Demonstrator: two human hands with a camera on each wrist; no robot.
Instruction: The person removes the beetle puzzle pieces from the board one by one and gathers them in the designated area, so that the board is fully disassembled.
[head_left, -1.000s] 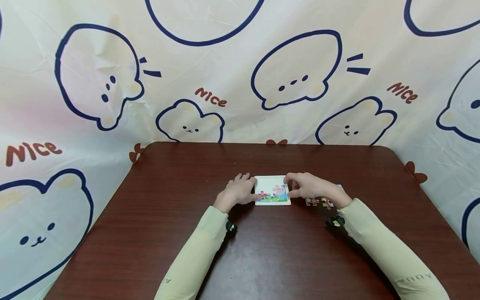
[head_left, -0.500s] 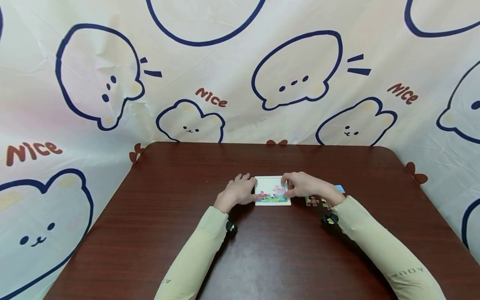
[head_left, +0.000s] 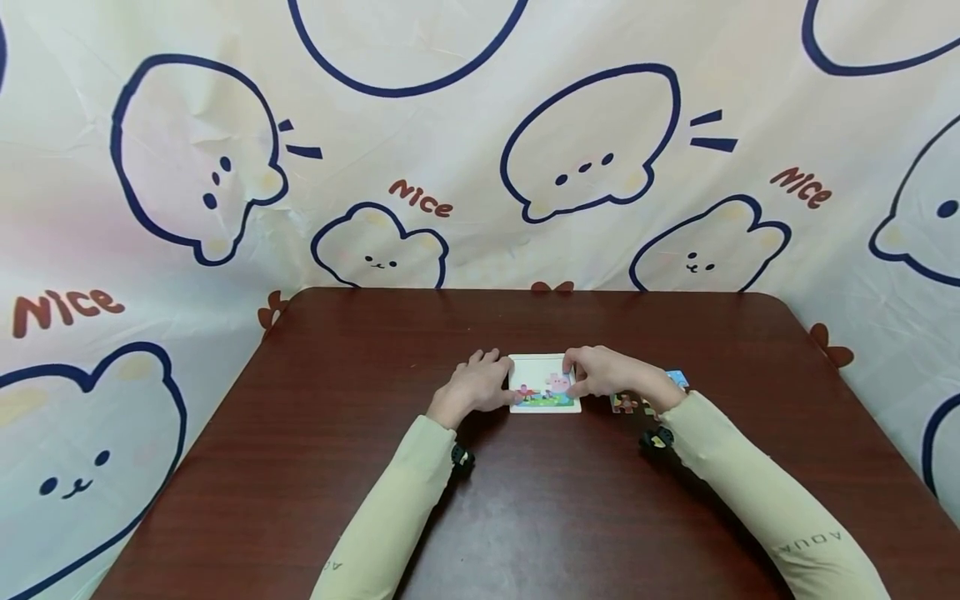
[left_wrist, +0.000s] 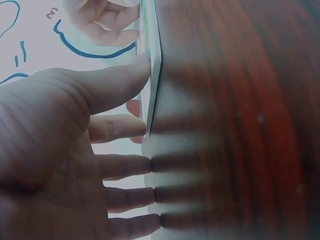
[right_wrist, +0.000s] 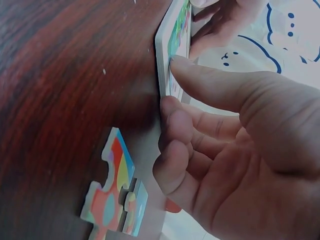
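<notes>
A shallow white-framed puzzle tray (head_left: 534,364) lies on the table, with a colourful picture of a pink pig's head and green ground along its lower part. My left hand (head_left: 474,383) is at the tray's left side. Its thumb (left_wrist: 117,82) rests on the tray's edge, while the other fingers stretch out with most tips on the tabletop. At the right side, my right hand (head_left: 611,371) touches the picture with its thumb (right_wrist: 205,80). Its other fingers are loosely bent beside the tray's edge, and I see no loose piece between them.
Several joined or overlapping jigsaw pieces (right_wrist: 107,202) lie on the brown wooden table (head_left: 360,467), right of the tray and partly under my right wrist. A blue piece (head_left: 677,377) shows beyond that wrist. A cartoon-printed cloth (head_left: 480,242) hangs behind the table.
My right hand has shifted slightly left, from the tray's right edge onto the picture, uncovering more of the blue piece. The left hand and the tray stay in place.
</notes>
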